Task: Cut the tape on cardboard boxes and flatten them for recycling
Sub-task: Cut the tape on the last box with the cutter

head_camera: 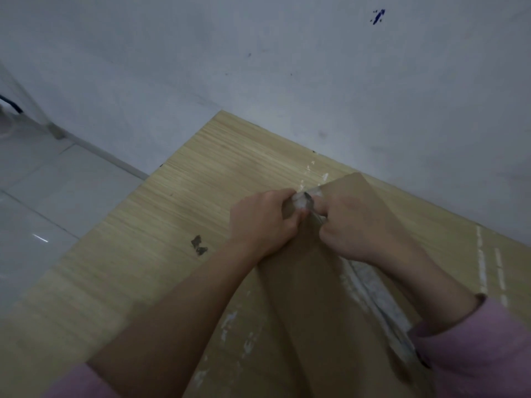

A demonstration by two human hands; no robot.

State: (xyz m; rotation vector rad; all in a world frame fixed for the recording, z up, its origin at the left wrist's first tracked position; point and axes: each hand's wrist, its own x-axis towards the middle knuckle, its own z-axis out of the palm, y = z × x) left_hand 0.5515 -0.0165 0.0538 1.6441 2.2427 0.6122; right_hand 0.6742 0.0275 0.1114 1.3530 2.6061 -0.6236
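Observation:
A brown cardboard box (310, 311) lies on a light wooden table (161, 219), reaching from the lower edge of the view up to the wall. A strip of clear tape (370, 285) runs along its seam. My left hand (264, 222) pinches a crumpled bit of tape (300, 201) at the box's far end. My right hand (359, 222) grips the same end beside it, fingers curled round the cardboard and a thin dark blade-like thing (310, 203); what that thing is I cannot tell.
A grey-white wall (316, 67) stands right behind the table. To the left lies a pale tiled floor (43, 196). A small dark scrap (198, 245) sits on the table left of my hands. White tape remnants (482, 268) mark the table at right.

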